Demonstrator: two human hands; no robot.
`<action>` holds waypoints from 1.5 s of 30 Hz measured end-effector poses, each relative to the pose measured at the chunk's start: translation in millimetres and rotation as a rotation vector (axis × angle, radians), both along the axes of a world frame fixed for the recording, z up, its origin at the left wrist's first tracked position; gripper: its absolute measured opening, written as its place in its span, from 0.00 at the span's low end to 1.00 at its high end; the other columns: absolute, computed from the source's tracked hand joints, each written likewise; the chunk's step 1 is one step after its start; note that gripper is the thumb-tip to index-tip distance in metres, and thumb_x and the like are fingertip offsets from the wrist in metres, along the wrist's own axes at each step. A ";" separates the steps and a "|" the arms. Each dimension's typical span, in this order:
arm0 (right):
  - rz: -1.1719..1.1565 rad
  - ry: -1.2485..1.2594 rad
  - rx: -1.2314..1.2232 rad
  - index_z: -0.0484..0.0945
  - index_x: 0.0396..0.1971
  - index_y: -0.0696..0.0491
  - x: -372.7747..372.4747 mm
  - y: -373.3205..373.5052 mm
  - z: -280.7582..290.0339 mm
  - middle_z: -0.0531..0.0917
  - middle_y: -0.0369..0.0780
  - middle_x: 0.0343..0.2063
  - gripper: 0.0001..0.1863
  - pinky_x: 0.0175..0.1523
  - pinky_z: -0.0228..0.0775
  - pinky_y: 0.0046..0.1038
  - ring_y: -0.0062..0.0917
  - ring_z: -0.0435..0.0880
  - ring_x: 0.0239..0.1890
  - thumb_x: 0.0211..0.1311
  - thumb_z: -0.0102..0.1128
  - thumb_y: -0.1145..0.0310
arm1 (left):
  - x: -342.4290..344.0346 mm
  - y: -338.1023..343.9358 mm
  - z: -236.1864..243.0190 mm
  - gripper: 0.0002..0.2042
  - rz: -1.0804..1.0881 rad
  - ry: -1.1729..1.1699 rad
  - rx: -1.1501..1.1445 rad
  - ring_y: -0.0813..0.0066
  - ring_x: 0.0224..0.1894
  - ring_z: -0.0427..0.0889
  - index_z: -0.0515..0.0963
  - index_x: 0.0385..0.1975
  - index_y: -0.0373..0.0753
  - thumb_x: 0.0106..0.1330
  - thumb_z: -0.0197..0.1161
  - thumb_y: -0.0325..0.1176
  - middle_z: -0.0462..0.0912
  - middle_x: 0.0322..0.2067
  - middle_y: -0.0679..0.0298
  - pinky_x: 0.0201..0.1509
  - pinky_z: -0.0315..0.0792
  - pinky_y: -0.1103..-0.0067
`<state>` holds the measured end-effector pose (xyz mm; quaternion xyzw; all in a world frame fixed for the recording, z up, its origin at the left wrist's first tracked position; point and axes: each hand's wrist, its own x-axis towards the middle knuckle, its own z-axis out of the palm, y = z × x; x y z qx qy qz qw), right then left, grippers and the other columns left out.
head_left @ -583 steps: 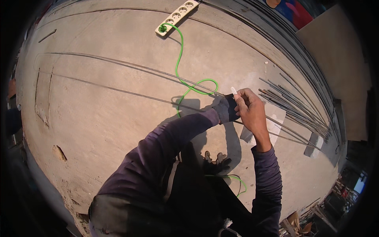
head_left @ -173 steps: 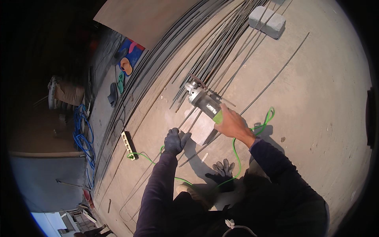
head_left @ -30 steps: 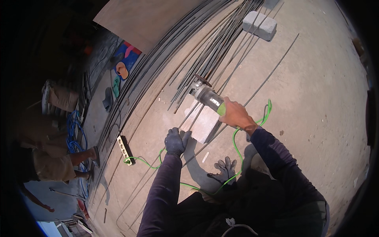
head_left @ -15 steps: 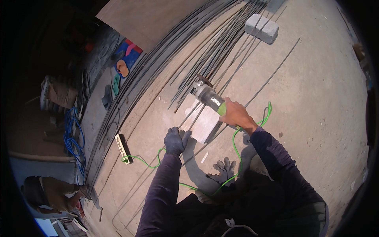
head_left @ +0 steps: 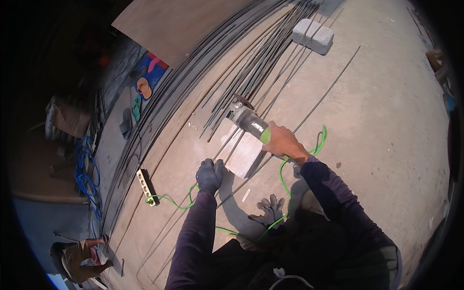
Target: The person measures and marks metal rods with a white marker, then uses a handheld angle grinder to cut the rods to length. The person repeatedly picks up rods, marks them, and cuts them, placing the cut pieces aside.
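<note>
At frame centre the right hand [head_left: 286, 141] grips an angle grinder [head_left: 252, 123]; the gloved left hand [head_left: 209, 175] touches steel rods [head_left: 235, 146], its closure unclear. A rod rolling could bind the cutting disc [head_left: 244, 101], causing kickback.

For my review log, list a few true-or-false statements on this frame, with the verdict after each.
1. The right hand holds an angle grinder. True.
2. Both hands are bare. False: the left hand wears a dark glove; only the right is bare.
3. A green cable is plugged into the power strip. True.
4. The power strip lies to the right of the grinder. False: it is on the left.
5. A loose grey glove lies in front of the person. True.
</note>
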<state>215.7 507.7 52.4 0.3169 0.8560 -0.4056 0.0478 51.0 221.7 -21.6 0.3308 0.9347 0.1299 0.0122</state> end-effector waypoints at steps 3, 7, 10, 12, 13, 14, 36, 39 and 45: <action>-0.001 -0.004 -0.012 0.71 0.54 0.61 -1.0 -1.1 1.5 0.86 0.57 0.42 0.33 0.54 0.78 0.47 0.55 0.85 0.47 0.47 0.70 0.64 | -7.5 -3.3 -6.6 0.21 0.056 -0.072 0.035 0.41 0.36 0.83 0.79 0.34 0.38 0.74 0.55 0.53 0.83 0.34 0.46 0.42 0.74 0.54; 0.003 -0.013 -0.019 0.71 0.54 0.61 -2.9 0.8 -1.0 0.86 0.58 0.42 0.33 0.54 0.78 0.47 0.55 0.85 0.48 0.47 0.70 0.64 | -8.2 0.1 -4.3 0.21 0.135 -0.143 0.012 0.42 0.38 0.84 0.80 0.33 0.41 0.76 0.53 0.53 0.85 0.34 0.48 0.42 0.74 0.55; 0.001 -0.021 -0.028 0.71 0.55 0.61 -2.1 1.6 2.2 0.86 0.58 0.42 0.34 0.55 0.78 0.47 0.55 0.85 0.48 0.47 0.70 0.64 | -7.1 1.5 -5.7 0.22 0.143 -0.123 0.058 0.43 0.38 0.84 0.80 0.31 0.40 0.76 0.53 0.53 0.84 0.32 0.48 0.42 0.74 0.56; 0.005 -0.020 -0.031 0.71 0.55 0.61 -2.5 1.1 4.5 0.86 0.58 0.42 0.34 0.55 0.77 0.47 0.55 0.85 0.48 0.47 0.70 0.64 | -7.6 0.0 -7.8 0.22 0.153 -0.118 0.055 0.43 0.37 0.84 0.80 0.32 0.40 0.76 0.53 0.53 0.85 0.32 0.48 0.42 0.74 0.56; 0.006 -0.019 -0.028 0.71 0.56 0.61 -2.1 0.9 4.2 0.86 0.58 0.42 0.34 0.55 0.77 0.47 0.55 0.85 0.49 0.47 0.70 0.64 | -7.3 0.1 -7.7 0.21 0.156 -0.117 0.053 0.43 0.37 0.84 0.80 0.32 0.40 0.76 0.54 0.53 0.85 0.32 0.48 0.42 0.74 0.56; 0.007 -0.017 -0.024 0.71 0.56 0.61 -1.8 0.8 3.6 0.86 0.58 0.42 0.35 0.55 0.77 0.47 0.55 0.85 0.49 0.47 0.70 0.64 | -7.0 0.0 -7.2 0.21 0.157 -0.127 0.050 0.43 0.38 0.84 0.81 0.32 0.41 0.76 0.53 0.53 0.85 0.32 0.49 0.42 0.75 0.56; 0.021 -0.066 -0.048 0.72 0.53 0.61 -6.2 2.9 5.7 0.84 0.55 0.48 0.32 0.58 0.77 0.45 0.52 0.84 0.53 0.48 0.70 0.63 | -14.8 -6.9 -20.0 0.21 0.087 -0.130 0.016 0.48 0.38 0.86 0.84 0.39 0.46 0.77 0.48 0.53 0.86 0.33 0.53 0.43 0.76 0.59; 0.020 -0.082 -0.052 0.72 0.54 0.61 -6.8 2.7 10.3 0.84 0.55 0.48 0.33 0.58 0.77 0.45 0.51 0.84 0.54 0.47 0.70 0.64 | -14.8 -7.9 -21.3 0.20 0.069 -0.114 0.019 0.49 0.38 0.86 0.84 0.40 0.47 0.77 0.48 0.53 0.87 0.33 0.54 0.43 0.76 0.59; 0.019 -0.079 -0.053 0.71 0.55 0.61 -6.4 3.7 8.5 0.84 0.55 0.48 0.34 0.58 0.77 0.44 0.51 0.84 0.54 0.46 0.71 0.64 | -10.5 -2.7 -12.5 0.19 0.098 -0.149 -0.009 0.50 0.39 0.86 0.85 0.43 0.50 0.78 0.47 0.51 0.87 0.34 0.56 0.43 0.77 0.60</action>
